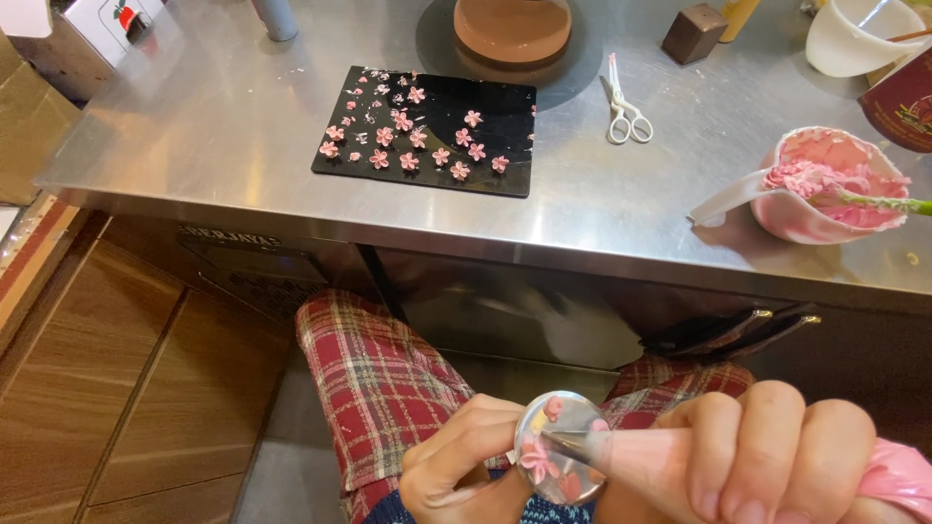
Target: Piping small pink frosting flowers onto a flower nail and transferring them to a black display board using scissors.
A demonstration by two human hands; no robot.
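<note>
My left hand [461, 466] holds a small round metal flower nail [563, 448] low in the view, over my lap. Pink icing petals sit on the nail's flat top. My right hand [767, 456] grips a pink piping bag [670, 458], and its dark metal tip touches the nail. On the steel counter above lies a black board [505, 107] covered with several small pink icing flowers [408, 136].
A pink bowl [796, 218] of pink icing with a spatula stands at the counter's right. White scissors [626, 112] lie beside the board. A brown cake [512, 29] on a turntable, a brown block [693, 32] and a white cup [854, 39] stand at the back.
</note>
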